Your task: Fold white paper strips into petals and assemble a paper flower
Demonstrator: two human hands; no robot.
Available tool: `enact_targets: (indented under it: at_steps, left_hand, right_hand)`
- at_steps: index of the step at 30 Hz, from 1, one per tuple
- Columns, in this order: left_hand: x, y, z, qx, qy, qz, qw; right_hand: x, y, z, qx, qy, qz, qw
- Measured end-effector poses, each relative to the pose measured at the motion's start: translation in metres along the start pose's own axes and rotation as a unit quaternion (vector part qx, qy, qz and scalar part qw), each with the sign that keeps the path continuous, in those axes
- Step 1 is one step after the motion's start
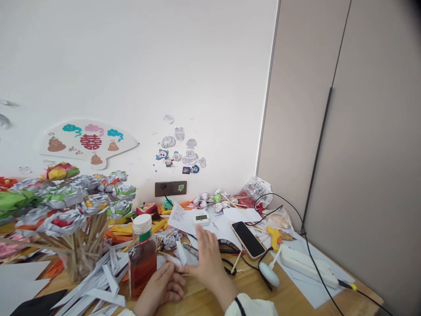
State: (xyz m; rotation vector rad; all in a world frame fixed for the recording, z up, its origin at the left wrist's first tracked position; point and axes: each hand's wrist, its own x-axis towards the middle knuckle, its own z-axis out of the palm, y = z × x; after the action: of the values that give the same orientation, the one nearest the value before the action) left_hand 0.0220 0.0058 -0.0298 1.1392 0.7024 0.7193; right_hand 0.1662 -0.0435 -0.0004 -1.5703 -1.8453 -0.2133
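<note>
My left hand (162, 287) rests low on the wooden table (286, 298), fingers curled around a small strip of white paper (175, 260) beside a bottle of amber liquid (142, 256) with a white cap. My right hand (208, 259) lies just to its right, fingers stretched forward and pinching the same white paper where the two hands meet. Black-handled scissors (226, 263) lie past the right hand.
A jar of paper flowers on wooden sticks (70, 210) stands at left amid cut paper strips (98, 285). A phone (248, 239), a yellow glue gun (273, 236), a white power strip (307, 263), cables and more paper flowers (215, 199) crowd the right. Wall close behind.
</note>
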Motion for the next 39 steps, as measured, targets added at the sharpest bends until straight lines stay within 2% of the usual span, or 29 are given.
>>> enact_targets:
  at_steps: [2,5,6,8,10,11,13,15,17,20,23,26,30,39]
  left_hand:
    - [0.001,-0.002,0.001,-0.028,-0.013,-0.016,0.999]
    - [0.002,-0.005,0.003,-0.007,-0.016,-0.018,1.000]
    - [0.002,-0.005,0.003,0.005,-0.017,-0.020,1.000]
    - [0.001,-0.006,0.004,0.028,-0.019,-0.022,0.999]
    - [-0.001,-0.007,0.005,0.045,-0.020,-0.016,0.999]
    - [-0.002,-0.007,0.006,0.052,-0.019,-0.014,0.998]
    - [-0.003,-0.006,0.007,0.062,-0.015,-0.010,0.998]
    - [-0.004,-0.005,0.008,0.069,-0.015,-0.009,0.997]
    - [-0.005,-0.004,0.009,0.073,-0.014,-0.011,0.997]
    - [-0.006,-0.002,0.010,0.080,-0.016,-0.013,0.997]
    - [-0.005,-0.001,0.011,0.090,-0.017,-0.012,0.996]
    - [-0.003,-0.003,0.010,0.101,-0.003,0.002,0.995]
    - [0.001,-0.004,0.007,0.095,0.026,0.020,0.995]
    - [-0.003,-0.001,0.012,0.122,0.036,0.016,0.992]
  right_hand:
    - [0.002,0.007,-0.002,-0.009,0.010,0.024,1.000]
    - [0.004,0.014,-0.002,-0.033,-0.021,-0.027,0.999]
    - [0.005,0.017,-0.003,-0.052,-0.011,-0.022,0.998]
    - [0.007,0.028,-0.010,-0.103,0.043,0.039,0.993]
    - [0.006,0.047,-0.019,-0.180,0.116,0.154,0.965]
    - [0.005,0.058,-0.024,-0.214,0.132,0.208,0.945]
    - [0.000,0.079,-0.030,-0.252,0.119,0.291,0.915]
    - [-0.004,0.090,-0.033,-0.256,0.111,0.317,0.907]
    - [-0.004,0.086,-0.032,-0.239,0.132,0.288,0.918]
    - [0.000,0.057,-0.021,-0.165,0.134,0.198,0.957]
    - [0.002,0.019,0.002,-0.089,0.070,0.082,0.990]
    - [0.003,-0.009,0.026,-0.052,0.007,-0.007,0.999]
    - [0.008,-0.021,0.040,-0.041,-0.024,-0.017,0.999]
    - [0.010,-0.020,0.038,-0.085,-0.018,0.003,0.996]
